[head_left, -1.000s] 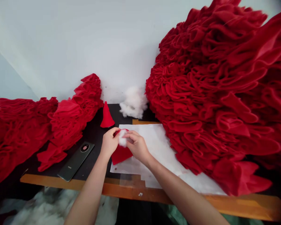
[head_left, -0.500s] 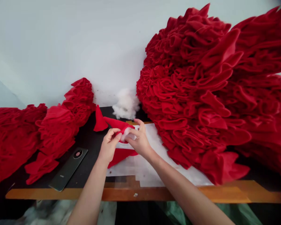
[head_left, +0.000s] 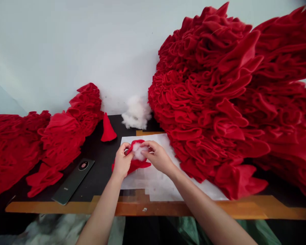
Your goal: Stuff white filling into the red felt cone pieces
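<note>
My left hand (head_left: 122, 160) grips the rim of a small red felt cone (head_left: 139, 164) over the white sheet (head_left: 163, 182) on the table. My right hand (head_left: 156, 156) pinches white stuffing (head_left: 138, 151) at the cone's open mouth. Both hands are closed and touch each other across the opening. A finished red cone (head_left: 107, 128) stands upright just behind, on the black mat.
A huge heap of red felt pieces (head_left: 226, 98) fills the right side and overhangs the sheet. A lower red heap (head_left: 43, 139) lies on the left. A tuft of white stuffing (head_left: 137, 112) sits by the wall. A dark phone (head_left: 73, 181) lies near the wooden table edge (head_left: 66, 206).
The felt cone was lifted and turned in my hands half a second ago; now it is lower, close to the sheet, with the stuffing sitting in its mouth.
</note>
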A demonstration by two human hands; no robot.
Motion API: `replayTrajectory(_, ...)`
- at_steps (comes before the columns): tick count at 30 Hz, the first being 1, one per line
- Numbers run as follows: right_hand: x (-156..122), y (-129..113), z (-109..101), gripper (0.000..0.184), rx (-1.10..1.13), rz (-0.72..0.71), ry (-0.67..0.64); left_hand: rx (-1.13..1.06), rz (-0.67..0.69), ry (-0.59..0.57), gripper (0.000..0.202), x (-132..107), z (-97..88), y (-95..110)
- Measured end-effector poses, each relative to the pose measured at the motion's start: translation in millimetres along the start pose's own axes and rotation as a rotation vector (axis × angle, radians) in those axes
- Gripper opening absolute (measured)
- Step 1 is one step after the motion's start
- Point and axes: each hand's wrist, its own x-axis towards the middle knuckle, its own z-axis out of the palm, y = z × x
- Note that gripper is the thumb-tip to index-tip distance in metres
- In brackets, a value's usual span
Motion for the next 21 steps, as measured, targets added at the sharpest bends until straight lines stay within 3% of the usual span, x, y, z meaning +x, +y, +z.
replayTrajectory(2, 0, 8, 5, 0.019, -0.136, -0.005, 0.106, 0.162, 0.068, -0.022, 0.013, -4, 2.6, 0)
replayTrajectory(5, -1, 17, 15, 0.024, -0.432, -0.032, 0.166, 0.414, 0.208, 0.07, 0.018, -9, 5.3, 1)
replayTrajectory(8, -1, 19, 21, 0.027, -0.605, 0.027, 0.153, 0.382, 0.21, 0.128, 0.015, -11, 7.0, 1)
replayTrajectory(12, -2, 15, 25, 0.027, -0.74, 0.083, 0.071, 0.297, 0.174, 0.108, 0.01, -15, 15.0, -4)
replayTrajectory(16, -6, 11, 24, 0.027, -0.611, -0.033, 0.064, 0.371, 0.163, 0.16, 0.014, -15, 19.0, -8)
replayTrajectory(19, -13, 12, 17, 0.019, -0.337, -0.162, 0.07, 0.471, 0.141, 0.074, 0.018, -9, 15.1, -10)
replayTrajectory(21, -17, 15, 12, 0.011, -0.255, -0.173, 0.107, 0.453, 0.114, 0.053, 0.02, -3, 12.9, -12)
